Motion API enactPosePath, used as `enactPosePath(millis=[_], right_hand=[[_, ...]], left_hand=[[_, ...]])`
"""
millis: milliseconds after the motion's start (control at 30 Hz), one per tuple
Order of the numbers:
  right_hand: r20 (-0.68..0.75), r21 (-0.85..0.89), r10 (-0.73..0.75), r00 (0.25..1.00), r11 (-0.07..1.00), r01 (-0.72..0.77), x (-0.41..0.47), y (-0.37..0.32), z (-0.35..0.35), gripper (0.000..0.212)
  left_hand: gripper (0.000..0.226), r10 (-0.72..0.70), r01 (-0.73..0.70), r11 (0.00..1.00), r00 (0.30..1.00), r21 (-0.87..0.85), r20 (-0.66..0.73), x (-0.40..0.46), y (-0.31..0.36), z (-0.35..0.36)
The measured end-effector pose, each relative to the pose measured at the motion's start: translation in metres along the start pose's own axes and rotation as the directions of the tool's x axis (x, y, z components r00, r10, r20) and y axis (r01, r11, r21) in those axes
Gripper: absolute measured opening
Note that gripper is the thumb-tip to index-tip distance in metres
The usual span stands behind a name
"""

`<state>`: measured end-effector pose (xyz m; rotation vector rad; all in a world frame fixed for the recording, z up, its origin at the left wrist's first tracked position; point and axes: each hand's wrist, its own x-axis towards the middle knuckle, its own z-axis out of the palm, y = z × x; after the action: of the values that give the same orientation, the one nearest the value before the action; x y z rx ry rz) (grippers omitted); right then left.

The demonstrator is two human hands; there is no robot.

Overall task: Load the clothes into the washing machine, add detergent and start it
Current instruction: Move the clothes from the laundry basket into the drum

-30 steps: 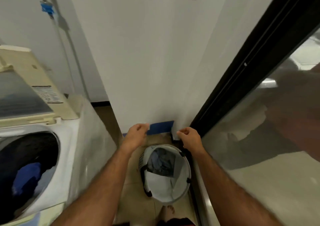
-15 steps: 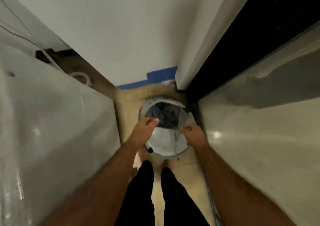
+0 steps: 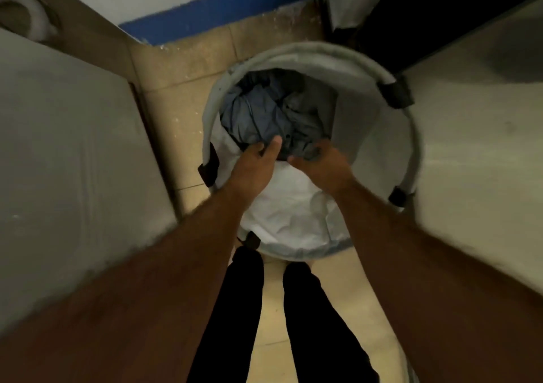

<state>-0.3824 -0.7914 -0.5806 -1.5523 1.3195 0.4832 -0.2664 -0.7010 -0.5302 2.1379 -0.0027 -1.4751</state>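
Both hands, left [image 3: 254, 163] and right [image 3: 321, 162], fingers loosely curled, grasping nothing yet, reaching into hamper [image 3: 411, 135] for clothes [image 3: 264, 115]; next, gripping and lifting.

- The clothes [image 3: 264, 115] are a soft, crumpled heap of grey-blue and dark cloth; they lie at the bottom of the laundry basket [image 3: 411, 135], on the far side of it.
- The laundry basket is round and pale, with a white lining and small black tabs on its rim; it stands upright on the tan tiled floor, open at the top.
- The washing machine [image 3: 73, 147] is the big pale box on the left, just beside the basket; only its smooth side shows.
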Motion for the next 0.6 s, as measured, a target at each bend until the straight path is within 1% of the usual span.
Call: enactPosePath(millis=[133, 233, 300, 333, 367, 400, 467, 500, 533, 600], right_hand=[[-0.102, -0.065, -0.04, 0.994, 0.997, 0.034, 0.069, 0.002, 0.032, 0.107], [-0.123, -0.25, -0.096, 0.988, 0.966, 0.063, 0.108, -0.004, 0.043, 0.118], [-0.093, -0.305, -0.07, 0.993, 0.952, 0.039, 0.131, -0.011, 0.055, 0.127], [-0.074, -0.306, -0.037, 0.997, 0.952, 0.013, 0.142, -0.012, 0.063, 0.127], [-0.065, -0.303, -0.009, 0.998, 0.953, -0.011, 0.152, -0.012, 0.071, 0.122], [-0.073, -0.292, -0.015, 0.997, 0.956, -0.007, 0.161, -0.009, 0.077, 0.11], [-0.158, -0.213, -0.085, 0.984, 0.976, 0.05, 0.165, -0.005, 0.08, 0.069], [-0.218, -0.138, -0.106, 0.97, 0.987, 0.077, 0.163, -0.005, 0.076, 0.049], [-0.268, -0.043, -0.108, 0.957, 0.994, 0.1, 0.157, -0.006, 0.071, 0.035], [-0.311, 0.174, -0.1, 0.945, 0.972, 0.16, 0.136, -0.012, 0.058, 0.02]], left_hand=[[0.07, 0.007, -0.015, 0.994, 0.997, -0.105, -0.077, 0.066, -0.026, 0.015], [0.077, 0.017, -0.062, 0.968, 0.984, -0.245, -0.18, 0.098, -0.034, 0.026], [0.074, 0.047, -0.147, 0.917, 0.963, -0.37, -0.266, 0.114, -0.04, 0.031], [0.07, 0.067, -0.187, 0.892, 0.955, -0.412, -0.29, 0.117, -0.042, 0.032], [0.066, 0.081, -0.21, 0.878, 0.951, -0.431, -0.299, 0.117, -0.044, 0.033], [0.063, 0.089, -0.218, 0.873, 0.951, -0.437, -0.295, 0.116, -0.046, 0.034], [0.06, 0.094, -0.216, 0.866, 0.956, -0.451, -0.277, 0.107, -0.05, 0.032], [0.061, 0.084, -0.204, 0.865, 0.959, -0.459, -0.27, 0.103, -0.052, 0.031], [0.062, 0.068, -0.19, 0.87, 0.96, -0.456, -0.272, 0.099, -0.052, 0.028], [0.069, 0.021, -0.148, 0.876, 0.963, -0.459, -0.27, 0.094, -0.05, 0.023]])
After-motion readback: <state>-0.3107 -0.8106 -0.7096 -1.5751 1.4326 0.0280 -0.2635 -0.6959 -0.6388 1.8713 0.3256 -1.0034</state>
